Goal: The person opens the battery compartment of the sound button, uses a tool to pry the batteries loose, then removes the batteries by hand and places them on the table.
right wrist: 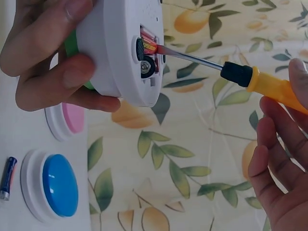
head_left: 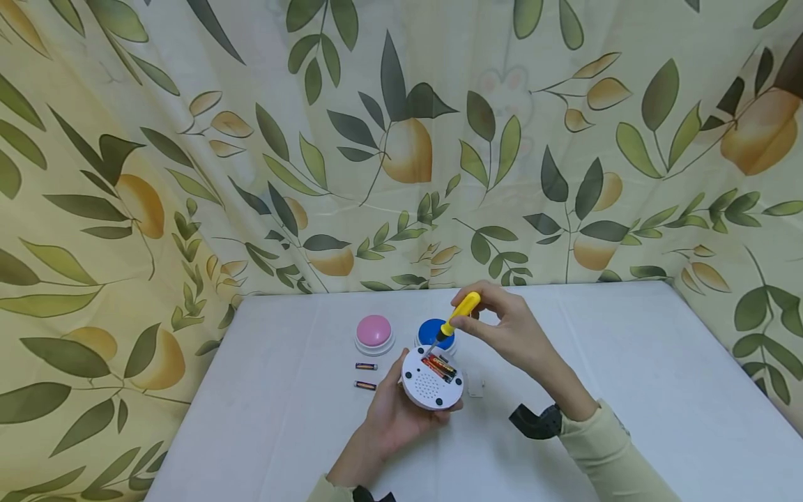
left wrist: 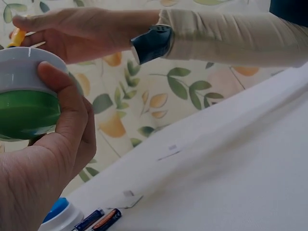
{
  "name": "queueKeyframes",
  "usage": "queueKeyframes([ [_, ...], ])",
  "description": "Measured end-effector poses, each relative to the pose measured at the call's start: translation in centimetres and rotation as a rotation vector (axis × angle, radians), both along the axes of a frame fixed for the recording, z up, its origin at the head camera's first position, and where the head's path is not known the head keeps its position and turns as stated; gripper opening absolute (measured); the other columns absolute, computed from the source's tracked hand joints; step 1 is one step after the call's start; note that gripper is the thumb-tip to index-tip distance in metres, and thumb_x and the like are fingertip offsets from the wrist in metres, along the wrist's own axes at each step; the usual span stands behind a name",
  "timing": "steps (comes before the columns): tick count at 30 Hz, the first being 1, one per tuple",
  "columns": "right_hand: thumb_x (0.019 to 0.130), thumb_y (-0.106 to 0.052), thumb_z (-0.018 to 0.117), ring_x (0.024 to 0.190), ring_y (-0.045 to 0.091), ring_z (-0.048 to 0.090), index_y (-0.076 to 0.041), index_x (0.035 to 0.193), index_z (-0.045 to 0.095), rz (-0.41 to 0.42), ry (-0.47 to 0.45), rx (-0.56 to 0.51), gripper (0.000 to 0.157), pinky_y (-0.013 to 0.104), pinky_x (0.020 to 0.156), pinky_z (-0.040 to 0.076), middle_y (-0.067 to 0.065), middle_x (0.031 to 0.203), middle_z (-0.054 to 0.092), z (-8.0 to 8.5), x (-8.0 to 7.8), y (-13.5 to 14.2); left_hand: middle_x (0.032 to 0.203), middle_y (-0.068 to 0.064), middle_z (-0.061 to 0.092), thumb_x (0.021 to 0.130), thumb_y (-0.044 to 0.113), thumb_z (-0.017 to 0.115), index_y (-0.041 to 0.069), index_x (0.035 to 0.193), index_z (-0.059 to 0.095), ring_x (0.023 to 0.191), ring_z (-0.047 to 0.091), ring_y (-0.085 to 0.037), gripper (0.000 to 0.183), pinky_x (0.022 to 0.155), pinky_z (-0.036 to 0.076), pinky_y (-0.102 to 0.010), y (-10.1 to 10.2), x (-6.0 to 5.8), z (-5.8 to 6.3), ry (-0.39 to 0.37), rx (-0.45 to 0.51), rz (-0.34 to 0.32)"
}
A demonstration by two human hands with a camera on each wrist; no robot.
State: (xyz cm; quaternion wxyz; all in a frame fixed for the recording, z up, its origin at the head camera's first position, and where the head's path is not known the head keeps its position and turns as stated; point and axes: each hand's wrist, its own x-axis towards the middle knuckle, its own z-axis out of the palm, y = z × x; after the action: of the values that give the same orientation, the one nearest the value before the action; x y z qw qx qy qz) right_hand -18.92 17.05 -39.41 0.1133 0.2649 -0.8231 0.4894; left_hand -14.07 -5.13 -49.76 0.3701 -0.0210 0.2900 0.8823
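Observation:
My left hand (head_left: 390,422) holds a round white button device (head_left: 422,390), its underside tilted up towards the head camera. The green dome (left wrist: 26,111) of the device shows in the left wrist view. The battery compartment lies uncovered, with red and black batteries (head_left: 441,369) inside. My right hand (head_left: 517,335) grips a screwdriver (head_left: 465,307) by its yellow handle. Its flat metal tip reaches into the compartment at the end of a red battery, as the right wrist view shows.
Behind the device stand a pink button (head_left: 373,331) and a blue button (head_left: 433,330), both on white bases. Two loose batteries (head_left: 366,366) lie on the white table (head_left: 263,418) at the left. A small white cover (head_left: 476,388) lies right of the device. A patterned curtain (head_left: 401,230) hangs behind.

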Motion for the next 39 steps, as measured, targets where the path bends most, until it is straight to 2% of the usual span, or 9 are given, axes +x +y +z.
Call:
queueKeyframes([
  [4, 0.092, -0.011, 0.079, 0.09, 0.014, 0.058, -0.015, 0.115, 0.07, 0.031, -0.016, 0.03, 0.024, 0.023, 0.078, 0.052, -0.003, 0.102, 0.069, 0.6, -0.2, -0.4, 0.157, -0.018, 0.041, 0.101, 0.071, 0.042, 0.036, 0.165, 0.024, 0.127, 0.052, -0.041, 0.075, 0.091, 0.048, -0.029, 0.0, 0.1, 0.0, 0.006, -0.014, -0.01],
  [10, 0.094, -0.019, 0.079, 0.09, 0.018, 0.058, -0.015, 0.114, 0.071, 0.069, -0.069, 0.135, 0.022, 0.028, 0.073, 0.049, -0.003, 0.095, 0.067, 1.7, -1.2, -1.4, 0.164, -0.02, 0.033, 0.103, 0.069, 0.039, 0.032, 0.167, 0.018, 0.136, 0.047, -0.044, 0.076, 0.102, 0.05, -0.035, 0.0, 0.1, 0.0, 0.024, -0.046, -0.051],
  [13, 0.096, -0.022, 0.077, 0.091, 0.018, 0.06, -0.015, 0.114, 0.07, 0.11, -0.098, 0.176, 0.021, 0.029, 0.075, 0.051, -0.002, 0.095, 0.068, 2.1, -1.9, -2.0, 0.164, -0.02, 0.035, 0.104, 0.069, 0.038, 0.032, 0.166, 0.019, 0.135, 0.049, -0.044, 0.075, 0.1, 0.051, -0.033, 0.0, 0.2, -0.1, 0.028, -0.06, -0.071],
  [17, 0.097, -0.023, 0.076, 0.094, 0.017, 0.063, -0.013, 0.113, 0.069, 0.176, -0.122, 0.203, 0.02, 0.033, 0.085, 0.054, -0.001, 0.098, 0.07, 2.3, -2.8, -2.7, 0.16, -0.018, 0.041, 0.105, 0.069, 0.034, 0.03, 0.166, 0.02, 0.131, 0.052, -0.042, 0.074, 0.096, 0.052, -0.03, 0.0, 0.3, -0.1, 0.041, -0.069, -0.109],
  [21, 0.098, -0.024, 0.074, 0.095, 0.015, 0.066, -0.013, 0.112, 0.069, 0.244, -0.164, 0.215, 0.019, 0.034, 0.09, 0.055, -0.001, 0.1, 0.072, 2.4, -3.6, -3.5, 0.157, -0.018, 0.043, 0.105, 0.068, 0.03, 0.029, 0.167, 0.019, 0.126, 0.055, -0.037, 0.074, 0.096, 0.051, -0.03, 0.1, 0.3, -0.1, 0.053, -0.071, -0.135],
  [28, 0.1, -0.024, 0.072, 0.093, 0.016, 0.066, -0.013, 0.115, 0.07, 0.356, -0.214, 0.245, 0.019, 0.033, 0.091, 0.056, -0.001, 0.098, 0.072, 2.0, -4.6, -4.9, 0.159, -0.017, 0.044, 0.104, 0.067, 0.04, 0.028, 0.167, 0.018, 0.126, 0.057, -0.037, 0.077, 0.101, 0.051, -0.037, 0.4, 0.3, -0.6, 0.07, -0.129, -0.163],
  [31, 0.1, -0.024, 0.071, 0.091, 0.017, 0.065, -0.013, 0.115, 0.069, 0.386, -0.234, 0.258, 0.018, 0.031, 0.088, 0.057, -0.002, 0.096, 0.071, 1.7, -4.9, -5.4, 0.161, -0.018, 0.041, 0.103, 0.068, 0.043, 0.028, 0.167, 0.016, 0.128, 0.056, -0.036, 0.08, 0.103, 0.051, -0.039, 0.5, 0.3, -0.6, 0.071, -0.139, -0.171],
  [36, 0.1, -0.023, 0.07, 0.088, 0.018, 0.062, -0.012, 0.113, 0.067, 0.426, -0.273, 0.269, 0.016, 0.035, 0.086, 0.055, -0.001, 0.09, 0.067, 1.5, -5.2, -6.0, 0.16, -0.017, 0.041, 0.104, 0.067, 0.039, 0.028, 0.168, 0.012, 0.126, 0.057, -0.035, 0.079, 0.1, 0.053, -0.036, 0.4, 0.3, -0.6, 0.068, -0.132, -0.189],
  [39, 0.1, -0.024, 0.071, 0.089, 0.018, 0.06, -0.013, 0.111, 0.068, 0.444, -0.279, 0.286, 0.015, 0.035, 0.084, 0.053, 0.0, 0.092, 0.065, 1.3, -5.4, -6.4, 0.16, -0.016, 0.042, 0.104, 0.067, 0.041, 0.028, 0.168, 0.013, 0.128, 0.057, -0.033, 0.08, 0.101, 0.053, -0.037, 0.3, 0.4, -0.6, 0.065, -0.133, -0.193],
])
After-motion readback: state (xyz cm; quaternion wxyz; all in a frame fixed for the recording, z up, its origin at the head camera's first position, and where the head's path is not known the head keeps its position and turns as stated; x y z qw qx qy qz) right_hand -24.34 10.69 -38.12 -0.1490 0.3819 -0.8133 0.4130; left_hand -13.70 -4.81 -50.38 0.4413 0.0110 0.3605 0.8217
